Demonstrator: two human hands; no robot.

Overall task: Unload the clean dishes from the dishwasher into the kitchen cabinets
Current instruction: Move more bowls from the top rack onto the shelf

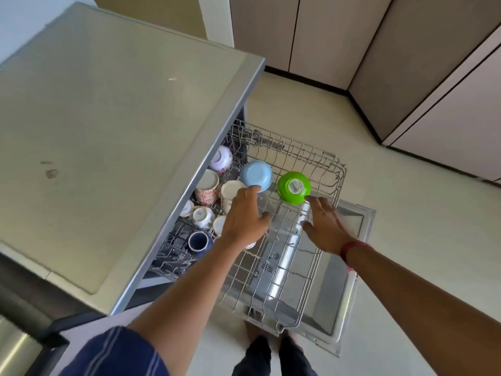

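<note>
Counter top: the pale grey counter top [108,131] fills the left of my view and overhangs the dishwasher, hiding the back of the rack and anything deeper inside.
Cabinets: the tall beige cabinets [406,63] stand across the floor to my right, doors closed, and their tops are cut off by the frame.
Dishwasher door: the dishwasher door [355,280] lies folded down under the rack. I see most of it only through the wires.
Rack: the wire rack [311,164] is pulled out over the door, with its left part tucked under the counter edge.
Left hand: my left hand [241,215] is spread with straight fingers, gripping nothing. The index tip lies at the rim of the blue bowl — touching or just above it, I cannot tell.
Right hand: my right hand [328,226] is splayed and holds nothing. Its index tip is at the lower edge of the green bowl, and contact is unclear.
Blue bowl: the blue bowl [256,173] sits upside down in the rack, just left of the green one.
Green bowl: the green bowl [294,187] is upside down too, with a barcode sticker on its base too small to read.
Cups: the cups [207,189] crowd the rack's left side — some cut off by the counter edge, some behind my left hand.
Navy cup: the navy cup [199,242] shows its mouth towards me.
Wristband: a red wristband [352,249] circles my right wrist.
</note>
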